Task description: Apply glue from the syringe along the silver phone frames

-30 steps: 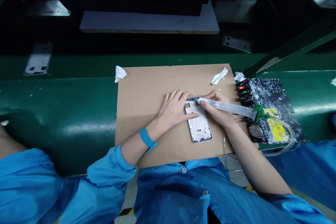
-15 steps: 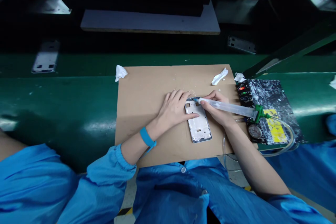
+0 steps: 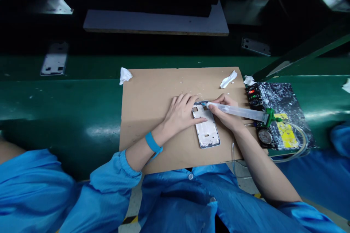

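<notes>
Left hand [image 3: 179,114] pins a white metal phone frame [image 3: 206,133] right of centre on a brown cardboard sheet [image 3: 147,131], just beside right hand [image 3: 225,114], which grips a clear plastic syringe [image 3: 236,111] at the frame's top edge; open cardboard remains leftward.

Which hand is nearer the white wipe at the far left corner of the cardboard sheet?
Left. The left hand rests on the phone frame, closer to the white wipe. The right hand, holding the syringe, is farther away, beyond the left hand.

One camera, worn on the person's head, looks forward and down from above the chest, close over the phone frame [image 3: 206,125] at centre. Blue sleeves [image 3: 106,189] fill the lower edge; a green conveyor belt [image 3: 68,98] and dark racks [image 3: 180,7] cross the upper frame.
</notes>
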